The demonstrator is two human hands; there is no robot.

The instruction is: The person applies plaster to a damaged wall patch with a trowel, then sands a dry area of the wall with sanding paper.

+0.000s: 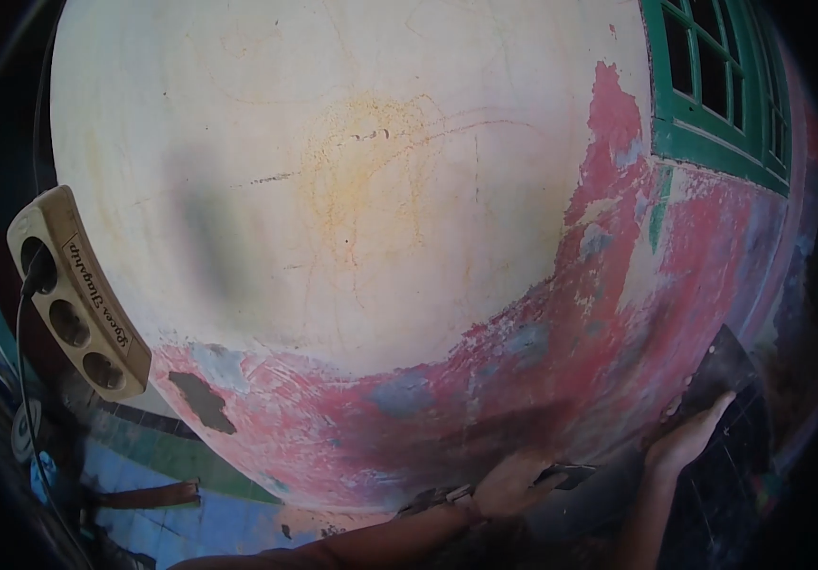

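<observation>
My left hand (513,486) reaches in from the bottom, low in front of the wall, with a band at its wrist. Its fingers are closed around a small dark flat tool (575,472) with a thin pale edge; its exact kind is too dim to tell. Further right, my right hand (682,445) grips a dark, flat, angular board (724,366), its thumb stretched out over the near face. Behind both hands curves the wall (409,237), cream above and worn pink with bluish-grey patches below.
A power strip (81,290) marked with lettering hangs at the left, a plug and cord (24,328) in its top socket. Upper right is a green-framed window (713,85). Blue tiled floor (176,532) shows lower left, with a brown strip-like piece (152,496) on it.
</observation>
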